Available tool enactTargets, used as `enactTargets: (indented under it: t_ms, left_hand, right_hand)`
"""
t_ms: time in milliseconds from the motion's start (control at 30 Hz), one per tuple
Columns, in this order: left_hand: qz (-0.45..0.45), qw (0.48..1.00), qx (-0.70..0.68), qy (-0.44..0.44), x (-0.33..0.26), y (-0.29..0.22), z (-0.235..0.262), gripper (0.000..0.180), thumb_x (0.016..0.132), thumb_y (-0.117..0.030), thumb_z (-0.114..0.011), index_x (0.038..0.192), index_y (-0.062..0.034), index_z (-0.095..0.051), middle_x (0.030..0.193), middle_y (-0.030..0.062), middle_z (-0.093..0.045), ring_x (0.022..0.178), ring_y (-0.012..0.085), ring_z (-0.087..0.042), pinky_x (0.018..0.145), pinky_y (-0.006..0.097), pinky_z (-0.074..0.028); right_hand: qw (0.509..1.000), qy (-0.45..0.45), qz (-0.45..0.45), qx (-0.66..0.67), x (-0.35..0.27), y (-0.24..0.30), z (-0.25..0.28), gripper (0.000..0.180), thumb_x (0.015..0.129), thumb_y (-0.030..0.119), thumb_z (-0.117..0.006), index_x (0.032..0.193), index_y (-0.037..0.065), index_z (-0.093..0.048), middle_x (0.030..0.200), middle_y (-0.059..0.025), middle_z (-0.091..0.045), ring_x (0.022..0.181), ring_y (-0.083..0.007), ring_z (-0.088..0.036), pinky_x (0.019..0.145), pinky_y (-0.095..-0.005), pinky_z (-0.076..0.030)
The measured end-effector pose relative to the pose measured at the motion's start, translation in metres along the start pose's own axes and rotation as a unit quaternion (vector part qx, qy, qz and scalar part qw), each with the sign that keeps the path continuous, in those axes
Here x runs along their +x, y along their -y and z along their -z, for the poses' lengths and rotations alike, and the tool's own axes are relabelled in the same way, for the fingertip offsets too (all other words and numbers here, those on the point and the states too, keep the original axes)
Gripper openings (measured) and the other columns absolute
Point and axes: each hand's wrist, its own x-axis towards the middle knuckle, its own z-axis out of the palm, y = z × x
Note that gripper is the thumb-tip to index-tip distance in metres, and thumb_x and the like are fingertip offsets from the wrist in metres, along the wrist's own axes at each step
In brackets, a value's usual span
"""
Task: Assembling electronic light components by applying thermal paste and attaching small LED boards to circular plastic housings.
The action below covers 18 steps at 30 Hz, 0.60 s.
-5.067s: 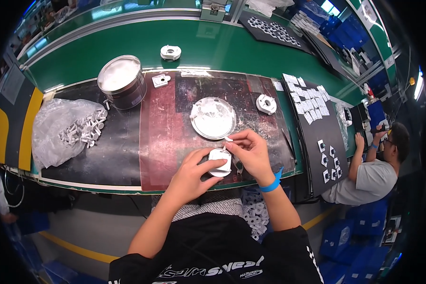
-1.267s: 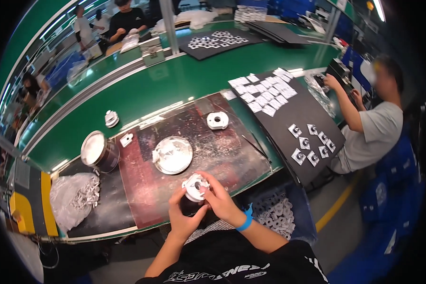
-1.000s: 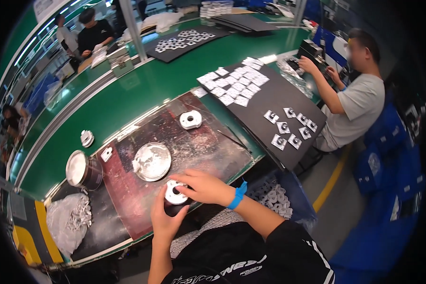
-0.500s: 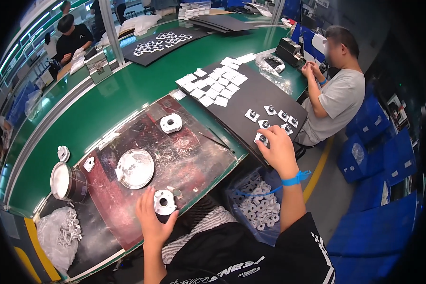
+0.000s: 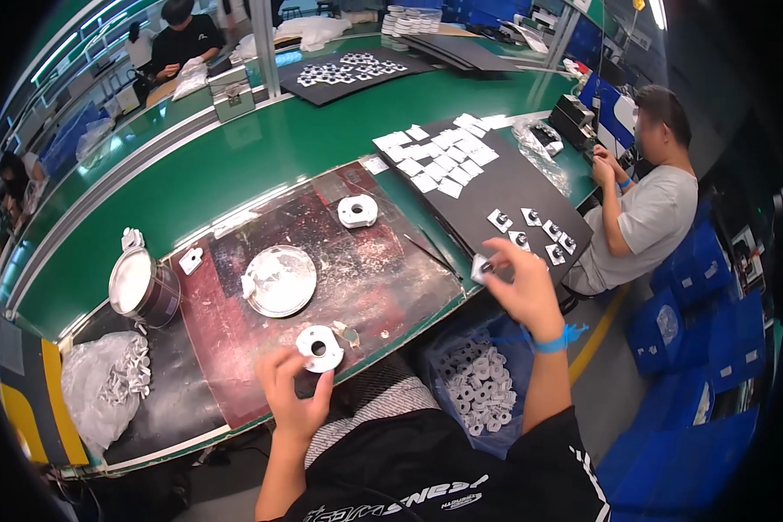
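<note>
— While the left hand (image 5: 294, 396) grips a white round plastic part with a centre hole (image 5: 319, 347) at the near edge of the stained red-brown mat (image 5: 365, 278), how far along would you put it?

— Midway, I'd judge. The right hand (image 5: 522, 291) has its fingers pinched on a small white square piece (image 5: 479, 268) over the near corner of the black sheet (image 5: 513, 187), well apart from the round part, so the two are not yet joined.

— And what's left?

— Plenty, probably: a blue bin of white ring parts (image 5: 474, 387) sits below the tabletop (image 5: 235, 165), and rows of square pieces cover the sheet.

— Anything unclear?

— The left fingers curl round the part's lower rim; its underside is hidden. What lies in the shallow metal dish (image 5: 280, 279) is too small to tell, as are the contents of the clear plastic bag (image 5: 104, 387).
</note>
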Motion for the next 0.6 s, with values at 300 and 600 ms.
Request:
enactTargets:
  t_ms: [300,600]
  left_hand:
    - [0.261,0.893,-0.288,0.228,0.009,-0.056,-0.005,0.030,0.109,-0.022,-0.055,0.093,0.0014,-0.065,0.085,0.0098,-0.067,0.080,0.0172,-0.062,0.074,0.032,-0.051]
    - [0.373,0.693,-0.599,0.146,-0.015,-0.049,-0.014,0.031,0.114,-0.030,-0.046,0.097,-0.0078,-0.060,0.091,-0.0017,-0.062,0.078,0.0073,-0.050,0.074,0.023,-0.042]
  right_hand:
    - [0.950,0.131,0.277,0.064,-0.039,0.135,-0.050,0.058,0.076,0.006,-0.082,0.132,0.011,-0.068,0.099,-0.0069,-0.071,0.093,-0.0279,-0.066,0.083,-0.0393,-0.052]
    - [0.819,0.193,0.101,0.531,-0.065,0.098,-0.124,0.058,0.082,0.004,-0.086,0.134,0.002,-0.062,0.137,-0.0209,-0.064,0.122,-0.0273,-0.065,0.101,-0.0385,-0.054]
